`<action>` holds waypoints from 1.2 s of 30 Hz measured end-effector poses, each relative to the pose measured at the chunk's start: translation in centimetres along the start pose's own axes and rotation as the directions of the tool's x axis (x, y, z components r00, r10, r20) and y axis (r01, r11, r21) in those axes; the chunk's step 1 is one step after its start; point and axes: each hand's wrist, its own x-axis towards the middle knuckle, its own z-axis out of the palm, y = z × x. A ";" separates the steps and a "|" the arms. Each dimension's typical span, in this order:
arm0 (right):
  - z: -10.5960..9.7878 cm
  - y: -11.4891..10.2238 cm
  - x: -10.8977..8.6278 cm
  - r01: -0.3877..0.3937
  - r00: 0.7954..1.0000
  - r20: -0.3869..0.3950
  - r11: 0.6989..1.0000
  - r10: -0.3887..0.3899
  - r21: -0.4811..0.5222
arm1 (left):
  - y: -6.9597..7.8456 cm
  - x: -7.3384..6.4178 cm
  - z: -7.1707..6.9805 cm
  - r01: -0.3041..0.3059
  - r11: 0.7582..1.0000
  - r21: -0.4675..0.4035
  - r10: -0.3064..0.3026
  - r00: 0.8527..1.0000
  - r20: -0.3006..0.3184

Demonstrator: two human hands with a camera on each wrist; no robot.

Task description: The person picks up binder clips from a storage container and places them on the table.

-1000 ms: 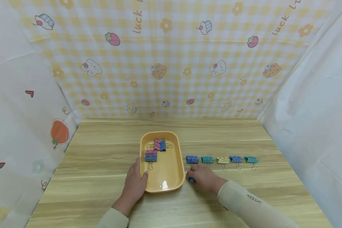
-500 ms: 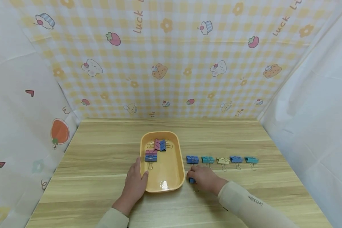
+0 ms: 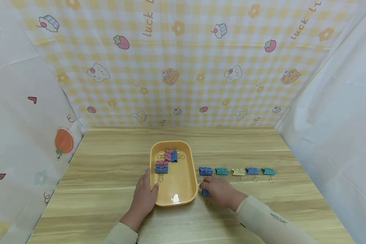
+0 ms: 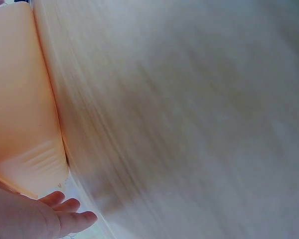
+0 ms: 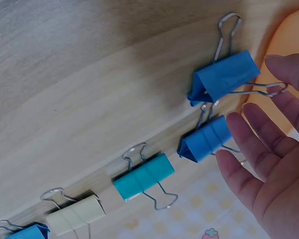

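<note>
My right hand [image 3: 221, 191] is beside the yellow tray's right side. In the right wrist view, its thumb and a finger pinch one wire handle of a blue binder clip [image 5: 224, 77]; the other fingers extend past it. A second blue binder clip [image 5: 204, 139] lies just beyond. Along the left side of the yellow tray [image 3: 180, 184] rests my left hand [image 3: 143, 195], fingers fairly straight against the outside and thumb at the rim. Inside the tray, a pink binder clip [image 3: 168, 155] and a blue one [image 3: 174, 156] sit side by side, with another pink and blue pair nearer my left hand.
Right of the tray runs a row of binder clips on the wooden table [image 3: 109, 149]: blue, teal [image 3: 221, 170], pale yellow [image 3: 238, 172], blue [image 3: 252, 170] and teal [image 3: 268, 171]. Behind the table hangs a yellow checked cloth [image 3: 189, 95], with white cloth on both sides.
</note>
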 end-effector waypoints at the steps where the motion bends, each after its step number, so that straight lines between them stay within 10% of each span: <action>1: -0.1 0.0 0.0 0.000 1.000 -0.009 1.000 0.000 0.003 | 0.0 0.0 0.0 0.001 1.000 -0.001 -0.001 1.000 0.001; 28: -3.1 -1.5 1.0 0.066 0.969 -0.238 0.998 -0.069 -0.019 | -0.3 0.2 0.1 -0.002 1.000 0.003 0.002 1.000 0.012; 36: -4.0 -2.4 1.9 0.010 0.982 -0.190 1.000 -0.004 0.029 | -0.3 0.1 0.0 -0.008 1.000 0.004 0.008 1.000 0.011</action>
